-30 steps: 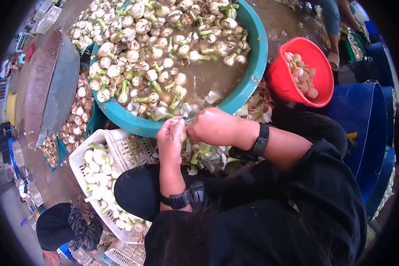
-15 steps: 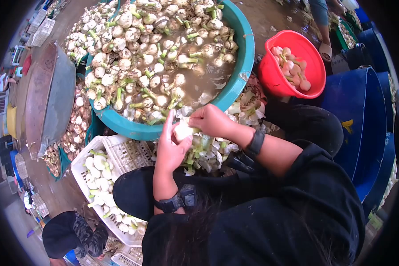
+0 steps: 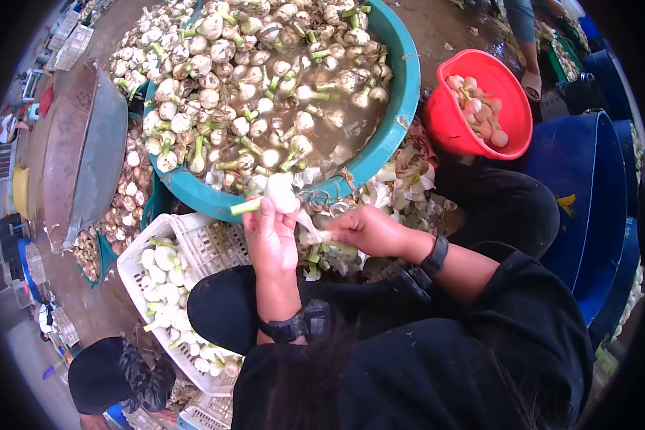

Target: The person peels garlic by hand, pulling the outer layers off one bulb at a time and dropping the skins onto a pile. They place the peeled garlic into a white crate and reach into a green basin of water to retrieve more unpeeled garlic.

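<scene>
My left hand [image 3: 272,247] is closed on a white garlic bulb [image 3: 281,192] with a short green stem pointing left. It holds the bulb at the near rim of a round teal tub [image 3: 403,118]. My right hand [image 3: 371,231] sits lower and to the right, pinching a thin strip of garlic skin [image 3: 307,223] that stretches from the bulb. Many muddy garlic bulbs [image 3: 209,99] with cut green stems fill the tub, partly in brown water. Below my hands, a heap of peeled-off skins [image 3: 412,175] lies against the tub.
At my left stands a white crate [image 3: 132,261] of clean bulbs [image 3: 165,290]. A red bucket [image 3: 507,82] with pinkish bulbs is right of the tub, near blue barrels [image 3: 562,193]. A metal trough [image 3: 97,158] stands far left. Another person [image 3: 111,376] bends at lower left; another's foot [image 3: 531,84] shows upper right.
My right hand has moved down and right, drawing a strip of skin off the bulb. The bulb has turned in my left hand, its stem now pointing left.
</scene>
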### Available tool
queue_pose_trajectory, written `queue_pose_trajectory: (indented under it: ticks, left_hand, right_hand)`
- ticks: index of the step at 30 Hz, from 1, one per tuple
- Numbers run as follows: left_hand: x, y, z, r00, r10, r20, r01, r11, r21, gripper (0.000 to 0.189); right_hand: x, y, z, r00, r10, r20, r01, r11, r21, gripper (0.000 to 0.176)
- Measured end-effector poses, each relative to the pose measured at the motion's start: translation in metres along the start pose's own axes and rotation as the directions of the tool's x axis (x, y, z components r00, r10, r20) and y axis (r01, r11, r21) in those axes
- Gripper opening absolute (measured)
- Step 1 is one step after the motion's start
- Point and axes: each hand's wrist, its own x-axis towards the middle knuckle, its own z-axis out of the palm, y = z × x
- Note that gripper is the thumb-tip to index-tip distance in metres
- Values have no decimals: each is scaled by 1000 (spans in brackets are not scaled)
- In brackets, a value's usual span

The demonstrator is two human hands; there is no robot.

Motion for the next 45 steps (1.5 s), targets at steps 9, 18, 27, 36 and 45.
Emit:
queue_pose_trajectory:
  ticks: [9,18,27,36,45]
  left_hand:
    - [-1,4,12,960,-56,-275,93,988,125,35]
    - [-29,122,-73,954,-61,-295,-72,905,-420,32]
    - [-31,182,-102,869,15,-495,-424,539,-728,53]
    - [21,44,-4,933,-114,-342,62,985,-159,51]
    - [28,2,6,961,9,-276,88,938,336,35]
  right_hand:
    - [42,-37,8,874,-262,-410,193,960,-203,29]
    - [81,-9,-18,998,-16,-58,7,989,-150,30]
    - [97,-38,-3,997,-36,70,78,344,-936,23]
    - [188,119,-68,843,266,-468,-436,847,-303,61]
    - [93,-24,1,801,-576,-164,430,743,-513,12]
